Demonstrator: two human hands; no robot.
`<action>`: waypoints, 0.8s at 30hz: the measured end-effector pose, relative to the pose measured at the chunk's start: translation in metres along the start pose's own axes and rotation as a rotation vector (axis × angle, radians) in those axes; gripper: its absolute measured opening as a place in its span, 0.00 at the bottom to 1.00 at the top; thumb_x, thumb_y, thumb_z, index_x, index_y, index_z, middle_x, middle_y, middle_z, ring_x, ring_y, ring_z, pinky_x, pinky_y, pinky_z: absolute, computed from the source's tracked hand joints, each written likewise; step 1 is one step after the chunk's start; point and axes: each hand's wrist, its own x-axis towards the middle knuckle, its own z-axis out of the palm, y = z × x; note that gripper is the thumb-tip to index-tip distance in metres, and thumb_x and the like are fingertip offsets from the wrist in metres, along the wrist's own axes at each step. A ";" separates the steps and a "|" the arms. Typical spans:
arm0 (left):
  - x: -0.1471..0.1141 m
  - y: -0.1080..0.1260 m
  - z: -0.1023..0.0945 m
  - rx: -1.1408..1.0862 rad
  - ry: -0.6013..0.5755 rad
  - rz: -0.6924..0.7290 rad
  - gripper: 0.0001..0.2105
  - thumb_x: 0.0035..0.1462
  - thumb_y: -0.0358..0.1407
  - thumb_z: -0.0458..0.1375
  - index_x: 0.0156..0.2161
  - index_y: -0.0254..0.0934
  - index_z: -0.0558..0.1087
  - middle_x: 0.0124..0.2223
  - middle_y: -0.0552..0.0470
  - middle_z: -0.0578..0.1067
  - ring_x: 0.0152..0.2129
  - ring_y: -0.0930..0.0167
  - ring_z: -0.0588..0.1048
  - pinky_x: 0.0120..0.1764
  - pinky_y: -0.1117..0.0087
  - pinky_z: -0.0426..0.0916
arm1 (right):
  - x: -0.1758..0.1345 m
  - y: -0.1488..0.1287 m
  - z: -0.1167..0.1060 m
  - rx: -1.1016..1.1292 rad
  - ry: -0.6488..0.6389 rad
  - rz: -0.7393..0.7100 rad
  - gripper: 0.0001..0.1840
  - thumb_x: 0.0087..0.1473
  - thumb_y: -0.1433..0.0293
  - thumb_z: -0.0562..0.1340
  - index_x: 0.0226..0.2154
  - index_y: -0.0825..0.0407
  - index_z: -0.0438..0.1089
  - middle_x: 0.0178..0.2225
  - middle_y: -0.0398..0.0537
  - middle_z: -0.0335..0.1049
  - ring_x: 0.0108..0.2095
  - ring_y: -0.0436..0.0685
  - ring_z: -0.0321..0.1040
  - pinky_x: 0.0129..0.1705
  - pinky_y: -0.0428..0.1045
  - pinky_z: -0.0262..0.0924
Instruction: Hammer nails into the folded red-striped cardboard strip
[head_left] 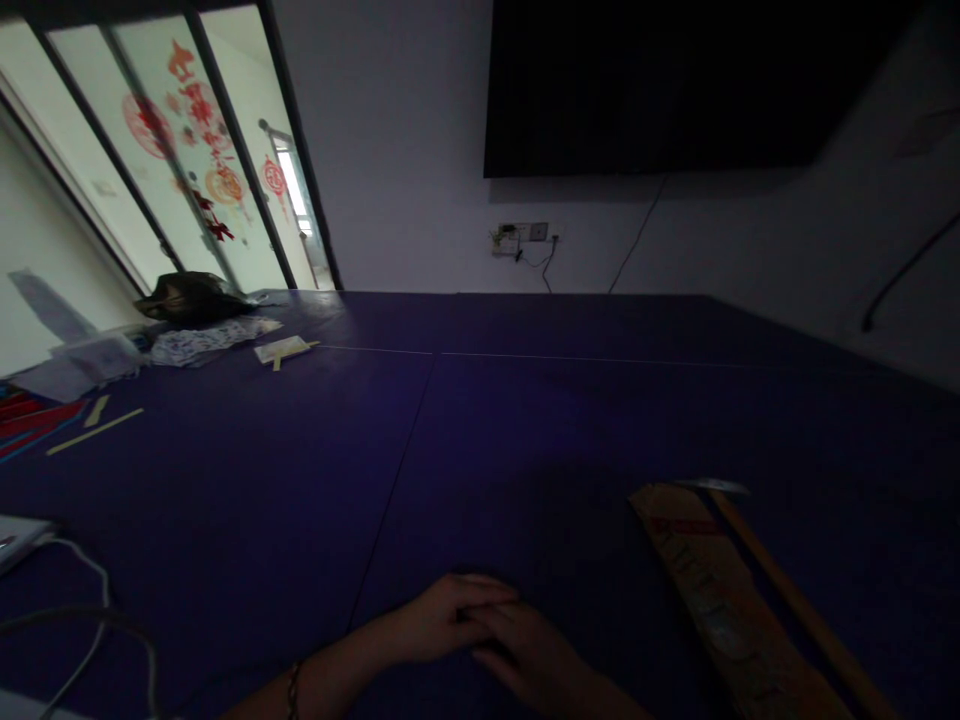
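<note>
Near the bottom centre of the head view, my left hand [437,617] and my right hand [536,655] meet just over the purple-blue tabletop [525,440]. Their fingertips overlap, with the fingers mostly stretched out and no object visible in either hand. Some fingers are hidden where the hands cross, and the scene is dim. To the right of my right hand lies a long, flat brown cardboard piece [720,590] with printed letters. Beside it rests a hammer [787,585] with a wooden handle, its metal head at the far end.
A white device [24,540] with a pale cable [101,585] is at left. Farther back lie yellowish strips [94,432], red and blue pieces [34,420], a small white pad [281,349], a patterned bundle [206,340] and a dark bag [193,297].
</note>
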 end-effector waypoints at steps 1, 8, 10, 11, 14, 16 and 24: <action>0.000 0.000 0.000 0.004 0.000 0.002 0.19 0.54 0.28 0.52 0.52 0.41 0.64 0.51 0.48 0.68 0.49 0.68 0.65 0.51 0.63 0.59 | 0.000 0.000 0.000 0.003 0.000 0.002 0.21 0.48 0.75 0.56 0.48 0.54 0.63 0.48 0.52 0.67 0.49 0.55 0.62 0.50 0.50 0.57; -0.001 -0.006 0.001 0.037 0.010 0.011 0.24 0.50 0.22 0.51 0.52 0.42 0.64 0.51 0.49 0.68 0.49 0.69 0.65 0.51 0.64 0.59 | 0.001 0.000 0.000 0.024 -0.005 -0.009 0.22 0.47 0.76 0.57 0.48 0.52 0.63 0.48 0.50 0.67 0.48 0.55 0.62 0.50 0.49 0.57; -0.001 -0.007 0.001 0.038 0.012 0.019 0.24 0.50 0.22 0.51 0.52 0.41 0.64 0.51 0.49 0.68 0.49 0.69 0.65 0.51 0.64 0.59 | 0.001 0.000 0.000 0.024 -0.013 0.000 0.23 0.46 0.76 0.57 0.47 0.53 0.63 0.48 0.51 0.67 0.48 0.55 0.62 0.50 0.49 0.57; -0.001 -0.007 0.001 0.036 0.014 0.024 0.24 0.50 0.22 0.50 0.52 0.41 0.64 0.51 0.48 0.69 0.49 0.69 0.65 0.51 0.64 0.59 | 0.001 0.000 0.000 0.017 -0.014 0.009 0.23 0.46 0.76 0.58 0.47 0.53 0.63 0.48 0.52 0.67 0.48 0.55 0.63 0.50 0.49 0.57; 0.000 -0.006 0.002 0.020 0.022 0.034 0.23 0.52 0.23 0.50 0.52 0.41 0.64 0.50 0.48 0.69 0.48 0.69 0.67 0.50 0.64 0.61 | 0.000 -0.001 0.000 -0.011 -0.011 0.038 0.22 0.47 0.75 0.57 0.47 0.54 0.64 0.48 0.53 0.67 0.48 0.56 0.63 0.49 0.50 0.58; -0.001 -0.005 0.002 0.019 0.025 0.035 0.21 0.53 0.24 0.49 0.52 0.41 0.64 0.50 0.48 0.69 0.48 0.69 0.67 0.50 0.64 0.61 | 0.000 -0.003 0.000 -0.022 -0.008 0.048 0.23 0.47 0.76 0.57 0.48 0.53 0.63 0.49 0.53 0.66 0.48 0.57 0.63 0.49 0.51 0.58; -0.001 -0.003 0.001 0.061 0.012 0.036 0.20 0.55 0.26 0.48 0.53 0.41 0.63 0.51 0.48 0.68 0.49 0.68 0.65 0.51 0.63 0.59 | 0.001 -0.004 -0.002 -0.042 -0.037 0.042 0.24 0.47 0.76 0.56 0.49 0.54 0.62 0.49 0.53 0.66 0.49 0.57 0.62 0.50 0.51 0.58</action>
